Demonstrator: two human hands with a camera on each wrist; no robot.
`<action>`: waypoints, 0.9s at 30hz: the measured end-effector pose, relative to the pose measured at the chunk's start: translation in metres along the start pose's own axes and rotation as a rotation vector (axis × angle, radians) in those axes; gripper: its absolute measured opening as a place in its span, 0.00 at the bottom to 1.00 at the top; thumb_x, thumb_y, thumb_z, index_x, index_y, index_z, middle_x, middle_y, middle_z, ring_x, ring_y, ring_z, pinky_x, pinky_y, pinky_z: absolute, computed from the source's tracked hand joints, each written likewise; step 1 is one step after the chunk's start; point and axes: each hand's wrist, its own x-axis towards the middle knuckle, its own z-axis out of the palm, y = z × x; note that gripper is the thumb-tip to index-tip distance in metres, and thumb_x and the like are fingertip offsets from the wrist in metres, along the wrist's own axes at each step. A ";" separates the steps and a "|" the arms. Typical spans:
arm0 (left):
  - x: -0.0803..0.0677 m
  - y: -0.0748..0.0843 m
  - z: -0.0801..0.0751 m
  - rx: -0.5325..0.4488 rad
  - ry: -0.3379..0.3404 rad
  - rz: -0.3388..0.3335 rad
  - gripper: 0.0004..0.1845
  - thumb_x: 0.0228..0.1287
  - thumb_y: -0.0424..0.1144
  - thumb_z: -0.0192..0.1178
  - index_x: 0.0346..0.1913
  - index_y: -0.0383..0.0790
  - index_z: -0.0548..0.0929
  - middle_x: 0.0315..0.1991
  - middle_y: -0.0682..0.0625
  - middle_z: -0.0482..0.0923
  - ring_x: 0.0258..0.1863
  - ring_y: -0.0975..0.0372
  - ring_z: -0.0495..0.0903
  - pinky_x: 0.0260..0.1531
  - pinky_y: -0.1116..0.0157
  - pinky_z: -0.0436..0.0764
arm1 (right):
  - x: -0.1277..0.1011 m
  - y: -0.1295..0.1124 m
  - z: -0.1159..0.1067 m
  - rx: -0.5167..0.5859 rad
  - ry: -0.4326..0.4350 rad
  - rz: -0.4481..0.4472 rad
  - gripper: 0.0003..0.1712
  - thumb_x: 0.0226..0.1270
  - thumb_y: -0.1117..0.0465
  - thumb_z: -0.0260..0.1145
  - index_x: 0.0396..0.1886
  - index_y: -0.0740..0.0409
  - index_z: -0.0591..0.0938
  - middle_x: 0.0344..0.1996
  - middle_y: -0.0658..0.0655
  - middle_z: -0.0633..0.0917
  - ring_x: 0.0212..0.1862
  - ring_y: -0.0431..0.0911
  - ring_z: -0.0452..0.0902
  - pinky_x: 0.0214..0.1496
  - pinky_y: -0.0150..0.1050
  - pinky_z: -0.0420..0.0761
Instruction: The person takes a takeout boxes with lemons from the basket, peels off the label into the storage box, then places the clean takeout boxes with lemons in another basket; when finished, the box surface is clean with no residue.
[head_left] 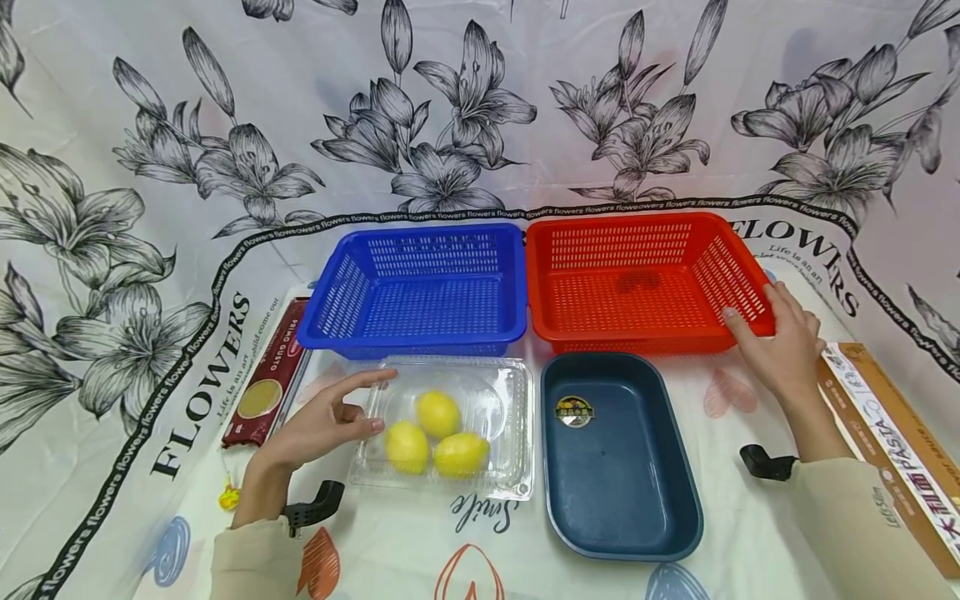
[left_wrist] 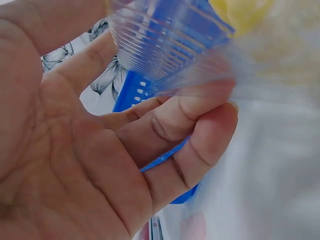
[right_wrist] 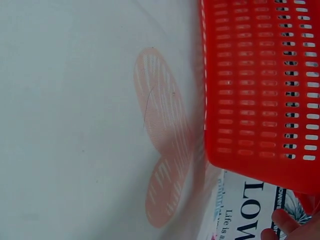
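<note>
A clear plastic clamshell container [head_left: 480, 392] holds three yellow lemons [head_left: 437, 413] on the table in front of a blue basket [head_left: 420, 292]. My left hand [head_left: 330, 417] grips the container's left edge, thumb along the top, fingers curled at the side. In the left wrist view the ridged corner of the container [left_wrist: 165, 45] sits inside the curled fingers [left_wrist: 200, 125], with a lemon [left_wrist: 240, 12] and the blue basket [left_wrist: 130, 92] behind. My right hand [head_left: 772, 333] rests on the front right corner of the red basket [head_left: 637, 250], fingers fairly straight. The right wrist view shows the red basket [right_wrist: 260, 80] and a fingertip [right_wrist: 285, 225].
A dark blue tray [head_left: 585, 508] lies in front of the red basket, right of the container. A red-brown pasta box [head_left: 266, 383] lies at the left and a long pasta box [head_left: 892, 450] at the right. A floral cloth covers the table and backdrop.
</note>
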 end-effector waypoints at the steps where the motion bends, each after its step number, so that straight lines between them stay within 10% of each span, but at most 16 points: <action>1: -0.001 0.001 0.000 -0.001 0.000 0.012 0.35 0.68 0.35 0.66 0.76 0.48 0.68 0.76 0.39 0.61 0.17 0.55 0.70 0.21 0.66 0.72 | 0.000 0.000 0.000 0.005 0.002 0.002 0.44 0.74 0.45 0.58 0.81 0.60 0.57 0.82 0.61 0.53 0.75 0.70 0.49 0.64 0.76 0.46; 18: -0.009 0.030 -0.008 0.062 -0.035 0.090 0.35 0.69 0.32 0.64 0.77 0.46 0.66 0.77 0.42 0.58 0.26 0.53 0.80 0.29 0.67 0.79 | 0.000 0.000 0.000 0.068 0.041 0.056 0.40 0.74 0.51 0.56 0.81 0.56 0.59 0.82 0.60 0.56 0.80 0.64 0.48 0.70 0.77 0.45; 27: 0.000 0.054 -0.012 0.062 -0.063 0.148 0.35 0.71 0.30 0.61 0.77 0.46 0.64 0.76 0.65 0.61 0.30 0.57 0.82 0.34 0.65 0.82 | 0.001 -0.001 0.006 0.075 0.055 0.066 0.38 0.74 0.52 0.56 0.80 0.56 0.60 0.82 0.59 0.57 0.81 0.64 0.48 0.72 0.75 0.45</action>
